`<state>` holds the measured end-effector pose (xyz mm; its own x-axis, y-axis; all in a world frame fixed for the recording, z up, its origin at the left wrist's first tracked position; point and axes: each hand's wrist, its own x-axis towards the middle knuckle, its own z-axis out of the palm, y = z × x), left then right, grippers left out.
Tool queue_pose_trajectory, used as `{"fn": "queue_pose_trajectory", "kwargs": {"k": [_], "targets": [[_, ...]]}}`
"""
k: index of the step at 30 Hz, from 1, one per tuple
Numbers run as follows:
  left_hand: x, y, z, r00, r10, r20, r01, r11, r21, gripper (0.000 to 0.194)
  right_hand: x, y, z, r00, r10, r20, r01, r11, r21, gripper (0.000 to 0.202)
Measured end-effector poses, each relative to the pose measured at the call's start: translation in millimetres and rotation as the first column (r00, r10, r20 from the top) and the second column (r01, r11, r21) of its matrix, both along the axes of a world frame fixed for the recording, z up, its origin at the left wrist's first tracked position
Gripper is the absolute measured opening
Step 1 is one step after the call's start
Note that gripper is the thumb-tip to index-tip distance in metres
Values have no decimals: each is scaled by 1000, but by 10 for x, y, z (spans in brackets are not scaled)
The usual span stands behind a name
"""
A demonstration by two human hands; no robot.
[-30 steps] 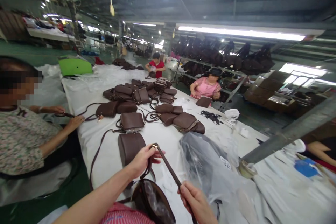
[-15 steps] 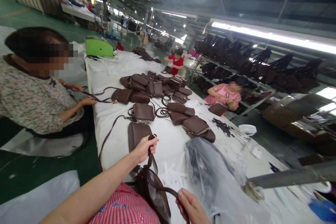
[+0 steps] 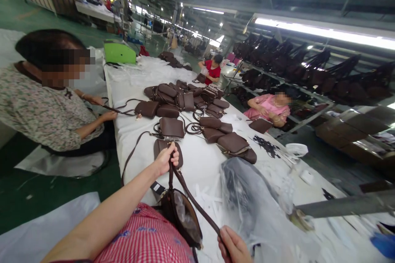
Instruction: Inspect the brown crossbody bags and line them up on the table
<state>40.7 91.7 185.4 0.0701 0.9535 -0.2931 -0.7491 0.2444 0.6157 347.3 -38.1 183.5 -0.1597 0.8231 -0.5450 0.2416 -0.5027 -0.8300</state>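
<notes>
My left hand [image 3: 167,158] is closed around a dark brown bag strap [image 3: 193,199], holding part of it up above the table. The strap runs slantwise down to my right hand [image 3: 233,244], whose fingers and thumb grip it near the bottom edge of the view. Below the strap, against my body, rests an open brown handbag [image 3: 182,218] with clear plastic showing inside. A black tag [image 3: 158,188] with a white label lies at its left side. Just behind my left hand is another brown bag [image 3: 160,148], lying on the table and partly hidden by the hand.
Many brown bags [image 3: 185,100] are heaped along the white table [image 3: 197,164]. Clear plastic wrapping [image 3: 243,197] lies to my right, near a grey pole [image 3: 345,205]. A co-worker [image 3: 52,107] sits at the left with a strap; two others sit further off. Bags hang on a rack.
My left hand has risen slightly, and the strap between my hands has gone from slack and looped to nearly straight. The bag's opening now shows more. The whole view has shifted slightly.
</notes>
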Motion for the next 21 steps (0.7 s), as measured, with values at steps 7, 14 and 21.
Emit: {"fn": "queue_pose_trajectory", "kwargs": {"k": [7,14,21], "targets": [[628,-229,165,841,-446,-306,495,862,105,30,-579,441,451,983,125,-132,-106,984,141,58],[600,-385,146,626,-653,-428,739,671,57,32,-796,701,459,990,60,-129,-31,976,215,61],[134,-167,-51,813,-326,-483,373,928,1,26,-313,577,309,971,209,-115,-189,968,162,51]]}}
